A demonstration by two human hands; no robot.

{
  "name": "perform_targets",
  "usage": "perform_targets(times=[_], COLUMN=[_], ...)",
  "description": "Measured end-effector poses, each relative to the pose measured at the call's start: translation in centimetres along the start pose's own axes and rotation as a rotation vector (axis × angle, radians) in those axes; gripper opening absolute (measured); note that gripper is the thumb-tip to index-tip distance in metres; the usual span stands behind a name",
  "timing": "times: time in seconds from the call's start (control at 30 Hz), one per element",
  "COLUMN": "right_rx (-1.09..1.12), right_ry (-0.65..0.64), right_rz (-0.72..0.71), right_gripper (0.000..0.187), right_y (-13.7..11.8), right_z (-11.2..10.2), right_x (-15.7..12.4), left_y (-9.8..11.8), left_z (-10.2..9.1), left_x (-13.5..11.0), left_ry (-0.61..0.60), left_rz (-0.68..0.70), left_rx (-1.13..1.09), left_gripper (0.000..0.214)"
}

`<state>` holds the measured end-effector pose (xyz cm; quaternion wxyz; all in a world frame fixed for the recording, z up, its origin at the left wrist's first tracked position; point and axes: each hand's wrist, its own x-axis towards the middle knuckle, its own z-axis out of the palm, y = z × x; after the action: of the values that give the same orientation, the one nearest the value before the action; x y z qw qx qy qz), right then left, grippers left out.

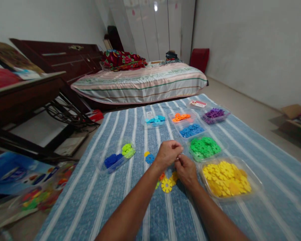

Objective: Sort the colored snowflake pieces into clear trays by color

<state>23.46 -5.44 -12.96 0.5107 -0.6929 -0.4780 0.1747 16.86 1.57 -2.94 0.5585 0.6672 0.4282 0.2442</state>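
Note:
My left hand [167, 154] and my right hand [187, 169] meet over the middle of the striped cloth, fingers pinched together. Whatever lies between the fingertips is hidden. Below them on the cloth are a yellow notched plastic disc [167, 185], another yellow one partly behind my right hand, and bits of an orange disc [162, 176] and a green one. Left of my left hand lies a blue notched disc [149, 158], with a small yellow piece [146, 154] touching or just behind it. Nearest my right hand stands a clear tub of yellow discs [225, 179].
Clear tubs hold green discs [205, 147], blue discs [192, 130], orange discs [181, 117], purple discs [214, 113] and light-blue discs [155, 119]. At left, one tub holds dark-blue [112, 160] and lime discs [128, 150]. A bed [140, 83] stands beyond the cloth-covered surface [125, 207].

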Motion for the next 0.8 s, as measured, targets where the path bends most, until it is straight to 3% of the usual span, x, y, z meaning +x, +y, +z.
perform_targets(times=[0.13, 0.27, 0.53, 0.67, 0.8], right_rx=[0.006, 0.014, 0.031, 0.029, 0.02], right_ry=[-0.014, -0.019, -0.043, -0.025, -0.012], right_rz=[0.018, 0.042, 0.069, 0.053, 0.046], right_gripper=[0.034, 0.036, 0.038, 0.037, 0.036], right_y=[-0.2, -0.2, -0.2, -0.4, -0.4], right_z=[-0.3, -0.4, -0.5, -0.4, -0.2], right_x=[-0.1, -0.1, -0.2, -0.2, -0.1], left_y=[-1.6, -3.0, -4.2, -4.2, -4.5], left_z=[-4.4, -6.9, -6.2, -6.0, -6.3], left_x=[-1.8, -4.5, -7.4, -7.4, -7.2], left_ry=[0.069, 0.009, -0.052, -0.089, -0.048], left_rz=[0.036, 0.027, -0.045, -0.089, -0.049], left_rx=[0.242, 0.546, 1.018, 1.054, 0.954], left_gripper=[0.01, 0.011, 0.023, 0.022, 0.021])
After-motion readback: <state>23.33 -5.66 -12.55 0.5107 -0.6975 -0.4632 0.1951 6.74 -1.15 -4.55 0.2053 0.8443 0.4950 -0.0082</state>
